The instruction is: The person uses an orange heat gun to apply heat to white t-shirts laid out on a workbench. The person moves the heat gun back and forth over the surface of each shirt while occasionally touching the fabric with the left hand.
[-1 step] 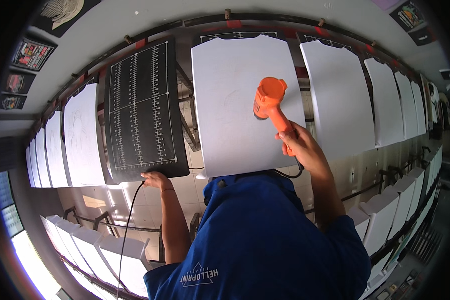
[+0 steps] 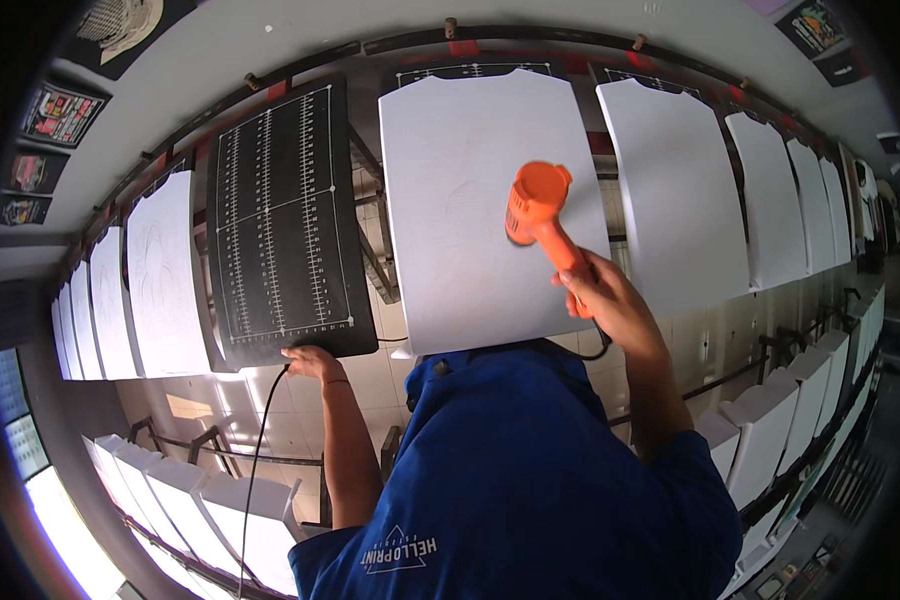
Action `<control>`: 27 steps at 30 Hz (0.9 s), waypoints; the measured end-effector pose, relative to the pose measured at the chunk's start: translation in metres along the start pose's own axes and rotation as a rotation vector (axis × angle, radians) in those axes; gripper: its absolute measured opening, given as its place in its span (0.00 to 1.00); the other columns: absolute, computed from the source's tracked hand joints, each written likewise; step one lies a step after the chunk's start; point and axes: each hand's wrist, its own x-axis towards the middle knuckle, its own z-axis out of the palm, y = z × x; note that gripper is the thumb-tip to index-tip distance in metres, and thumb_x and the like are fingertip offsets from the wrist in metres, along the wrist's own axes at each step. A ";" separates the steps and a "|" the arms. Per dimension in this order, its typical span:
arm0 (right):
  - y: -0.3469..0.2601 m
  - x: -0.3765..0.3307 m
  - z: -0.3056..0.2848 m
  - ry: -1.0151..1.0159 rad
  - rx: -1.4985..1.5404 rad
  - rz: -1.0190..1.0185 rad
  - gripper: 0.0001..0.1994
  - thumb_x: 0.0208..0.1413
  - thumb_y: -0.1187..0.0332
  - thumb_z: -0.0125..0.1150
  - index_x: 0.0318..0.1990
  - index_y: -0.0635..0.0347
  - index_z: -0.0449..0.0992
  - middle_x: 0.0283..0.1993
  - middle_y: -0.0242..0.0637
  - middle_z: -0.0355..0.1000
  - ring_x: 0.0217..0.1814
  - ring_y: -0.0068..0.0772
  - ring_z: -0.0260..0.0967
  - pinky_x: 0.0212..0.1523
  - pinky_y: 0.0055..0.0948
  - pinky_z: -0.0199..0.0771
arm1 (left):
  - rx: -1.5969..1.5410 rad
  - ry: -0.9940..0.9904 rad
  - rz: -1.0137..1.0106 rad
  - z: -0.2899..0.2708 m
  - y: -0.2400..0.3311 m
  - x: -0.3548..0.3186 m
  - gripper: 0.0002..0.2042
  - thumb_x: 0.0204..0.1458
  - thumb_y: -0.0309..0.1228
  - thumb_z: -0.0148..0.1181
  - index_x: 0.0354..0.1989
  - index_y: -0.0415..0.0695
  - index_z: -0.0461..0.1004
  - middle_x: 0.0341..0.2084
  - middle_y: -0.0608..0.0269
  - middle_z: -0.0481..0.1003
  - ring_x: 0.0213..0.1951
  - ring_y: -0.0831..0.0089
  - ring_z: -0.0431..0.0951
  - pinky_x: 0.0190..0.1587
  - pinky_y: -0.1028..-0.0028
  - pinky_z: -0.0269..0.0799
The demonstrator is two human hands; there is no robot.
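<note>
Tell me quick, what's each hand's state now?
Left hand: at the black board's edge, beside a black cable; grip unclear.
Right hand: closed, holding the orange heat gun.

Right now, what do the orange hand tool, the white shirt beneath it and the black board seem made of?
Orange hand tool: probably moulded plastic, satin, from even colour and slots. White shirt: likely matt fabric, given faint wrinkles. Black board: matt coating or rubber, showing few reflections; unclear which.
</note>
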 end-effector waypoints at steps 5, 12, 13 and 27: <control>0.005 -0.024 -0.017 -0.086 -0.013 0.125 0.23 0.61 0.64 0.53 0.59 0.69 0.64 0.38 0.36 0.72 0.25 0.19 0.63 0.28 0.22 0.65 | 0.064 -0.012 0.152 -0.002 -0.029 0.017 0.37 0.61 0.53 0.41 0.55 0.22 0.44 0.47 0.26 0.62 0.46 0.46 0.72 0.48 0.57 0.74; 0.000 0.007 -0.005 0.173 0.120 -0.019 0.15 0.62 0.62 0.54 0.45 0.67 0.69 0.33 0.30 0.66 0.25 0.18 0.61 0.28 0.22 0.65 | -0.042 -0.127 -0.010 -0.008 -0.011 0.013 0.40 0.61 0.53 0.42 0.56 0.21 0.37 0.51 0.24 0.60 0.50 0.44 0.71 0.51 0.56 0.72; 0.001 0.006 -0.006 0.161 0.096 -0.013 0.15 0.61 0.62 0.54 0.46 0.68 0.69 0.33 0.30 0.67 0.25 0.18 0.61 0.28 0.22 0.64 | -0.041 -0.163 -0.009 -0.008 -0.007 0.010 0.41 0.61 0.53 0.42 0.56 0.20 0.36 0.51 0.23 0.59 0.50 0.44 0.70 0.52 0.56 0.72; 0.021 -0.005 -0.007 0.280 0.160 -0.010 0.19 0.61 0.62 0.53 0.52 0.70 0.68 0.36 0.34 0.71 0.25 0.18 0.63 0.27 0.21 0.66 | 0.040 -0.067 -0.014 -0.002 -0.004 0.004 0.38 0.62 0.50 0.43 0.53 0.17 0.43 0.46 0.26 0.65 0.48 0.51 0.72 0.49 0.61 0.72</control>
